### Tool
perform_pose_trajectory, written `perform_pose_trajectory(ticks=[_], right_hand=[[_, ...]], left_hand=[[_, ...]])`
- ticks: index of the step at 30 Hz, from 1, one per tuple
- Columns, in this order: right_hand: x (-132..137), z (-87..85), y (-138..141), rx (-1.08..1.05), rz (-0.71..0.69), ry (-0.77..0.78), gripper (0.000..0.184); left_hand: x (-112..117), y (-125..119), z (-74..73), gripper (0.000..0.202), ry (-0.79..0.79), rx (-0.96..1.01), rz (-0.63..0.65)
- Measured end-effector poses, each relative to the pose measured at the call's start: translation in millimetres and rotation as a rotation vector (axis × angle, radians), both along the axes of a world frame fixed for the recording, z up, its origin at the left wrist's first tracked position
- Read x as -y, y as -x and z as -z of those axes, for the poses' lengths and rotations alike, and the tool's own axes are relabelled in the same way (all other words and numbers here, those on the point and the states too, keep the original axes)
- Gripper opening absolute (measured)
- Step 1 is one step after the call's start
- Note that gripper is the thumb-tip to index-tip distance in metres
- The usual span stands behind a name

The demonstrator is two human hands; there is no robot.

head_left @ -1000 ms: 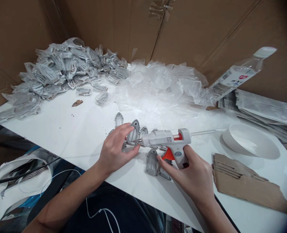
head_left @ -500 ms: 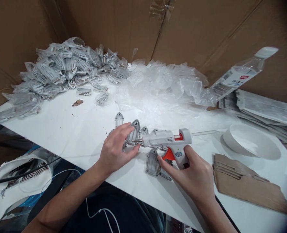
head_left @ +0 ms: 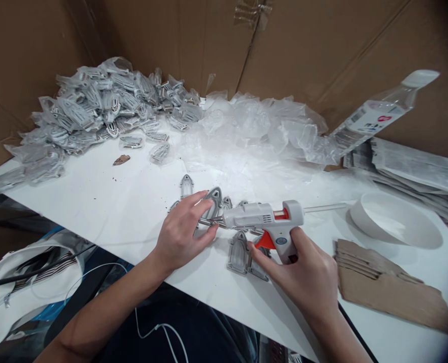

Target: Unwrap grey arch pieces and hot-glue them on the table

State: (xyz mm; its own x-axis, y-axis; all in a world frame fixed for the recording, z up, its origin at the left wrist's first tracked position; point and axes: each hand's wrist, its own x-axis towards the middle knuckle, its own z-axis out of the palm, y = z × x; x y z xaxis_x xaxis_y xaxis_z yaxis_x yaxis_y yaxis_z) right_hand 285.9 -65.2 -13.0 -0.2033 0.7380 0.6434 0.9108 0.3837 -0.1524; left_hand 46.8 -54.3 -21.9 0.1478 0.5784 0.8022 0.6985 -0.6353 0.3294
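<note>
My right hand (head_left: 309,275) is wrapped round the handle of a white hot glue gun (head_left: 248,217) with an orange trigger; a clear glue stick (head_left: 326,207) sticks out of its back. The metal nozzle points left, to a grey arched frame piece (head_left: 215,199) that my left hand (head_left: 184,229) grips between thumb and fingers. Whether the nozzle touches the piece I cannot tell. Below the gun lie two more grey arched pieces, one of them in full view (head_left: 238,253). Another small arched piece (head_left: 186,186) lies beyond my left hand, and others are partly hidden behind the gun.
A heap of bagged grey pieces (head_left: 95,103) covers the back left. Crumpled clear plastic bags (head_left: 262,126) lie at the back middle, beside a tilted plastic bottle (head_left: 375,118). On the right are a white bowl (head_left: 394,222) and torn cardboard (head_left: 394,290). Cardboard walls (head_left: 303,45) stand behind.
The glue gun and my right hand have shifted very slightly to the right in view. The piece in my left hand has tilted a little to the right.
</note>
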Motion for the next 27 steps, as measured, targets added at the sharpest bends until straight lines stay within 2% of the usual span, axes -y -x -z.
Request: perform_pose_trajectory(ticks=[7, 16, 27], right_hand=[[-0.5, -0.7, -1.7, 0.055, 0.011, -0.083, 0.049], [-0.5, -2.9, -0.7, 0.063, 0.008, -0.100, 0.049], [0.3, -6.3, -1.9, -0.060, 0.025, -0.001, 0.054]], left_hand=[[-1.0, -0.4, -0.4, 0.048, -0.036, -0.042, 0.032], [-2.5, 0.8, -0.5, 0.047, -0.034, -0.072, 0.054], [-0.9, 0.0, -2.8, 0.056, 0.039, -0.037, -0.025]])
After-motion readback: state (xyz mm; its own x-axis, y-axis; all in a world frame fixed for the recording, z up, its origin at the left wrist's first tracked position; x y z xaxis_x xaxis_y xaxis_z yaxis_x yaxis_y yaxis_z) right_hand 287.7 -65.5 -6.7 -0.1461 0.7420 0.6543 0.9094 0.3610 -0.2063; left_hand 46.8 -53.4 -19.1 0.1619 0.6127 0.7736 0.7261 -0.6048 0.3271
